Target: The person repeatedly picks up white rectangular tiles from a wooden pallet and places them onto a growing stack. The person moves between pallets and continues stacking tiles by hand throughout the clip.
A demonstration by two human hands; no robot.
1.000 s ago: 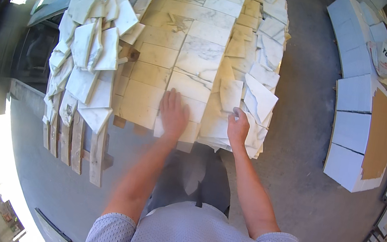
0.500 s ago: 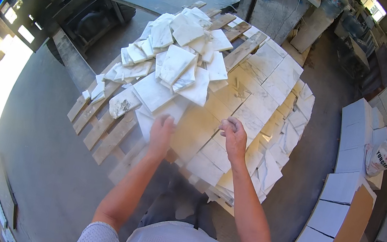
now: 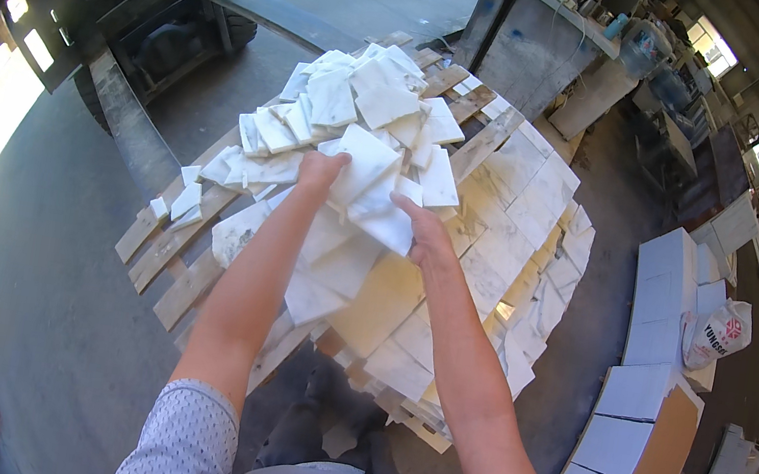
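1. Tile (image 3: pixel 377 192), a white marble piece, is being gripped by both hands at the middle of the view, tilted above the pallet.
2. Left hand (image 3: pixel 318 171) is clamping its 9 o'clock edge; right hand (image 3: pixel 422 234) is pinching the 3 o'clock edge.
3. Lifting or placing looks under way; next likely needs a steady, level carry.
4. Scrap pile (image 3: pixel 350 108) is lying at 12 o'clock; stacked slabs (image 3: pixel 510 228) are sitting at 2 o'clock.
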